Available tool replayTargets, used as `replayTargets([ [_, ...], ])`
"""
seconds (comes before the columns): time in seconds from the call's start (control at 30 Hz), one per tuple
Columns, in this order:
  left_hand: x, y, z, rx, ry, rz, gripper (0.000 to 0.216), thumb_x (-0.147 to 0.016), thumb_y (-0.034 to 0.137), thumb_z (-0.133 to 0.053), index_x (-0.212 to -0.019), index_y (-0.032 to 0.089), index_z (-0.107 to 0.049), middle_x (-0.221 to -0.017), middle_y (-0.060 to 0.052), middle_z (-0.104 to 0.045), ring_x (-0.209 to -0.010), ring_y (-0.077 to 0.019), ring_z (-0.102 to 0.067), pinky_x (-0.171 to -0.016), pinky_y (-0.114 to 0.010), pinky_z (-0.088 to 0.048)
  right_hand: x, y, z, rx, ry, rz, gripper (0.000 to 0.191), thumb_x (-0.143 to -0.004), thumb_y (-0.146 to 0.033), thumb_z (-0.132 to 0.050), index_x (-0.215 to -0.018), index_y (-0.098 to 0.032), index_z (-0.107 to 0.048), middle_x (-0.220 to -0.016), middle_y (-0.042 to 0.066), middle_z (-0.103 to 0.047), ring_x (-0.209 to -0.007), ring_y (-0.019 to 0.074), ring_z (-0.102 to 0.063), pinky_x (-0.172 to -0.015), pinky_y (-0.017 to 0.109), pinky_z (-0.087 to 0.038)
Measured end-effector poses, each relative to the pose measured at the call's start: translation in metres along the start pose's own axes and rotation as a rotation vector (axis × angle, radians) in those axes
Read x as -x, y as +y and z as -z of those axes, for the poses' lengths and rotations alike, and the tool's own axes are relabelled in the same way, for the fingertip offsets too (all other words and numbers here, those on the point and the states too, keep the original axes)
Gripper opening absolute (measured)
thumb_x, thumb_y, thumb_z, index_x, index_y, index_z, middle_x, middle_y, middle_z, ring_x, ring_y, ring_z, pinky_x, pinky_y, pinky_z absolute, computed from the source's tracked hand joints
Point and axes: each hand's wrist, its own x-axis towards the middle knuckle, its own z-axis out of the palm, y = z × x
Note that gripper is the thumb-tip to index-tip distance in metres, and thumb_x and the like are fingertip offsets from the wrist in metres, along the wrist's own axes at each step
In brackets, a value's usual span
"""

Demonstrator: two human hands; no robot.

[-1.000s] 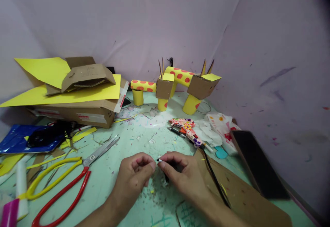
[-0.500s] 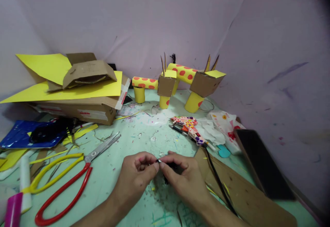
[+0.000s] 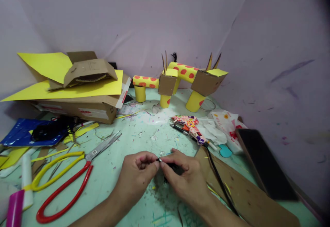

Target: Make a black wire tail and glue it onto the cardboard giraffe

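My left hand (image 3: pixel 140 172) and my right hand (image 3: pixel 180 173) meet low in the middle of the view, over the table. Both pinch a small piece of black yarn (image 3: pixel 159 160) between thumb and forefinger. More dark strands show under the right palm, mostly covered by the fingers. Scissors (image 3: pixel 89 158) with one yellow and one red handle lie part open to the left of my left hand. Behind the hands stand two yellow giraffe figures with red spots, a small one (image 3: pixel 167 84) and a larger one (image 3: pixel 206 82), with cardboard box heads.
A flower-patterned glue gun (image 3: pixel 190 125) and pen lie right of centre, its black cable (image 3: pixel 218 179) crossing a cardboard piece (image 3: pixel 247 192). A phone (image 3: pixel 265 165) is at the right. Back left, a cardboard box (image 3: pixel 103 112) carries yellow sheets. A blue packet (image 3: pixel 15 134) bears black yarn.
The view has shifted slightly. Both hands keep their pinch at the same spot, and the right forefinger side has lifted a little.
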Motion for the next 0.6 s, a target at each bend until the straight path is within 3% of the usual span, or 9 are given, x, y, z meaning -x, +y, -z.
replayTargets([
  [0.17, -0.0016, -0.0007, 0.0000, -0.005, -0.016, -0.003, 0.019, -0.057, 0.031, -0.065, -0.061, 0.013, -0.065, -0.045, 0.005, -0.048, -0.042, -0.0065, -0.034, -0.040, -0.020, -0.027, -0.0033, -0.0047, 0.0056, 0.067, -0.067, 0.005, 0.017, -0.079, -0.021, -0.056, -0.070, -0.023, -0.071, -0.066, 0.000, -0.071, -0.063, 0.0167, -0.065, -0.098, 0.046, -0.037],
  [0.33, -0.0003, -0.0017, 0.0006, -0.010, -0.037, -0.035, 0.019, -0.059, 0.031, -0.065, -0.061, 0.012, -0.066, -0.050, 0.002, -0.054, -0.047, -0.0081, -0.040, -0.044, -0.021, -0.032, -0.0050, -0.0045, 0.0051, 0.079, -0.060, -0.028, 0.020, -0.080, -0.022, -0.055, -0.065, -0.022, -0.069, -0.064, 0.000, -0.071, -0.059, 0.0156, -0.064, -0.097, 0.045, -0.037],
  [0.6, -0.0002, -0.0019, -0.0002, -0.013, -0.013, -0.004, 0.021, -0.058, 0.034, -0.065, -0.062, 0.013, -0.066, -0.042, 0.005, -0.045, -0.039, -0.0056, -0.031, -0.037, -0.020, -0.022, -0.0040, -0.0037, 0.0038, 0.042, -0.059, -0.047, 0.019, -0.080, -0.023, -0.055, -0.069, -0.023, -0.071, -0.068, 0.000, -0.072, -0.062, 0.0166, -0.065, -0.099, 0.047, -0.037],
])
